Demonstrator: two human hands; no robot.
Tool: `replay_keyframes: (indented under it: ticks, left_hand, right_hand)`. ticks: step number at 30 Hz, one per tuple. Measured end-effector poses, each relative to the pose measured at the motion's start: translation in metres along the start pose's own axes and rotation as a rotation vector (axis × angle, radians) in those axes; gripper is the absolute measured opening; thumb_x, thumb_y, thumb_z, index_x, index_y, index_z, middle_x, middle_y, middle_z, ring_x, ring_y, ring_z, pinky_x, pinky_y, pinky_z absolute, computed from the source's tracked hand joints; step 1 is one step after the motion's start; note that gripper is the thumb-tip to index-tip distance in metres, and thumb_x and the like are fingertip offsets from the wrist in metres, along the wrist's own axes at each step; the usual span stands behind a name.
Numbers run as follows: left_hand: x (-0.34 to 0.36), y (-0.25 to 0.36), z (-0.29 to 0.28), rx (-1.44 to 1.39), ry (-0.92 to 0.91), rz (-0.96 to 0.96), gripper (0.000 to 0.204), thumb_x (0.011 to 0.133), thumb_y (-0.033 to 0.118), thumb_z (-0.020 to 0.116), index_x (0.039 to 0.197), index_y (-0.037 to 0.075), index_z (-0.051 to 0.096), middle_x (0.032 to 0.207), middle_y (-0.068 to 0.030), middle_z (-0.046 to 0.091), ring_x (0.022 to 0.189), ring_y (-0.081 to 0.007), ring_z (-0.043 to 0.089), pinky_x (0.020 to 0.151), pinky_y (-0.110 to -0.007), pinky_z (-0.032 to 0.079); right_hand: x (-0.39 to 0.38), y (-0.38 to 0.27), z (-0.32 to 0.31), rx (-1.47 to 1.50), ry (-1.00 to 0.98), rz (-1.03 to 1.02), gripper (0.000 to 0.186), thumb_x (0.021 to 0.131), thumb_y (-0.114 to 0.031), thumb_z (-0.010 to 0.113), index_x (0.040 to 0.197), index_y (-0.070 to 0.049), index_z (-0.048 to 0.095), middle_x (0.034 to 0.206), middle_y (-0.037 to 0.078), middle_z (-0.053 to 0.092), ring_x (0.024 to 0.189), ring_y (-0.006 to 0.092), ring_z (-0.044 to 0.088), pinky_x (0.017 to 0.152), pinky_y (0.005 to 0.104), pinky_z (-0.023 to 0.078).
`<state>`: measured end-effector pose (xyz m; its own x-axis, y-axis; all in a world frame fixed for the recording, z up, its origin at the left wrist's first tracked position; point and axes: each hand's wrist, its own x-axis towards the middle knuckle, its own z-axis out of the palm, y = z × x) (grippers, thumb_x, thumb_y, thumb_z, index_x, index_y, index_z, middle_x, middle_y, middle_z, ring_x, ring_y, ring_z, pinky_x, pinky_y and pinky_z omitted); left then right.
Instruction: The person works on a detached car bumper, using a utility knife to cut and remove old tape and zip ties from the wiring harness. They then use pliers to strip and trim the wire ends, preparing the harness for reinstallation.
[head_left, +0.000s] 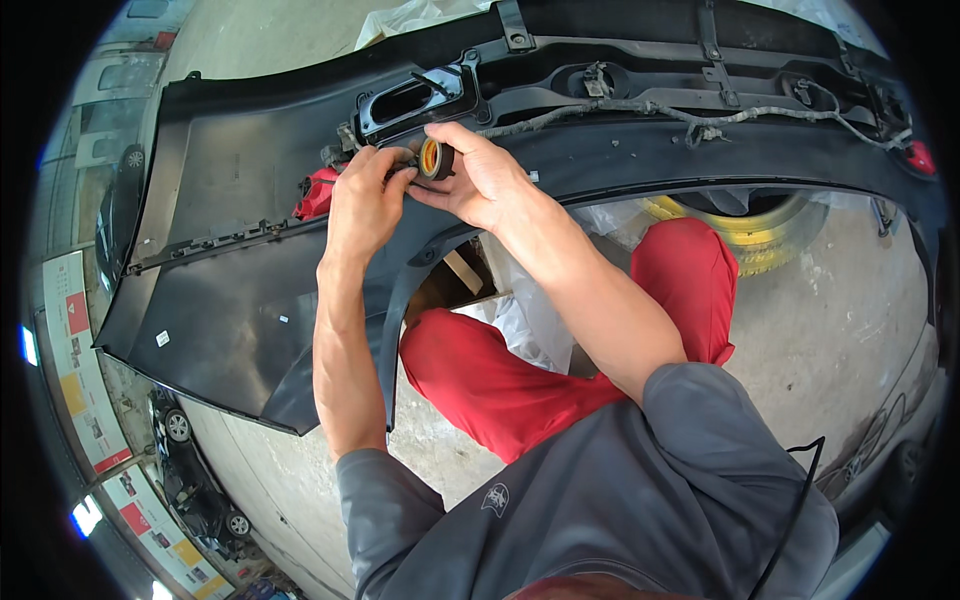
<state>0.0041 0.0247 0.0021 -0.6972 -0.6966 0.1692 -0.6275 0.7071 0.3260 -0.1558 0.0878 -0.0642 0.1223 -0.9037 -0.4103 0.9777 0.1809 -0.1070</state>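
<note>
Grey shirt nearest, arms reach, left hand pinching, right hand cupping tape.

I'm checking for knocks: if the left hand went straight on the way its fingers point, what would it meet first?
Most likely the dark roll with the orange inner ring, held in the right hand, just right of the fingers of the left hand; depth there is unclear.

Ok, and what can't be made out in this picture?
In the head view:
Left hand: whatever it may pinch is hidden by its own fingers.
Tape roll: far side covered by the right hand.
Red part: right end behind the left hand.
Yellow round object: upper portion beneath the black panel.
</note>
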Motion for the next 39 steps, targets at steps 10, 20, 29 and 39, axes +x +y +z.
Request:
replay_keyframes:
  ticks: [10,20,29,39]
  left_hand:
    - [0.002,0.002,0.000,0.063,0.043,0.053,0.020,0.098,0.009,0.075,0.117,0.004,0.077,0.096,-0.0152,0.068,0.085,-0.0351,0.069,0.075,-0.043,0.055]
    - [0.010,0.009,-0.011,-0.349,-0.185,-0.546,0.025,0.103,0.017,0.074,0.120,-0.001,0.078,0.091,-0.0059,0.073,0.075,-0.0113,0.065,0.069,-0.030,0.054]
    - [0.017,0.005,-0.013,-0.461,-0.184,-0.451,0.029,0.104,0.019,0.073,0.124,-0.002,0.076,0.090,-0.0027,0.073,0.078,-0.0082,0.064,0.071,-0.026,0.055]
    - [0.018,0.003,-0.013,-0.523,-0.204,-0.458,0.029,0.106,0.016,0.070,0.127,-0.004,0.074,0.095,-0.0033,0.075,0.081,-0.0085,0.065,0.076,-0.026,0.058]
  right_hand:
    - [-0.004,-0.003,-0.027,-0.038,-0.226,0.000,0.021,0.104,-0.006,0.073,0.123,-0.009,0.066,0.118,0.005,0.070,0.114,0.0188,0.067,0.116,0.0481,0.051]
    - [-0.008,0.030,-0.039,-0.138,-0.301,-0.234,0.068,0.099,0.007,0.065,0.161,-0.011,0.044,0.152,0.006,0.054,0.130,0.0152,0.057,0.113,0.0373,0.049]
    - [-0.012,0.027,-0.025,-0.220,-0.177,-0.268,0.052,0.104,-0.010,0.071,0.151,-0.001,0.051,0.144,0.009,0.060,0.125,0.0178,0.061,0.108,0.0432,0.055]
    - [0.005,0.036,-0.023,-0.394,0.018,-0.391,0.025,0.106,-0.018,0.072,0.112,0.006,0.069,0.105,0.009,0.071,0.096,0.0153,0.070,0.089,0.0337,0.063]
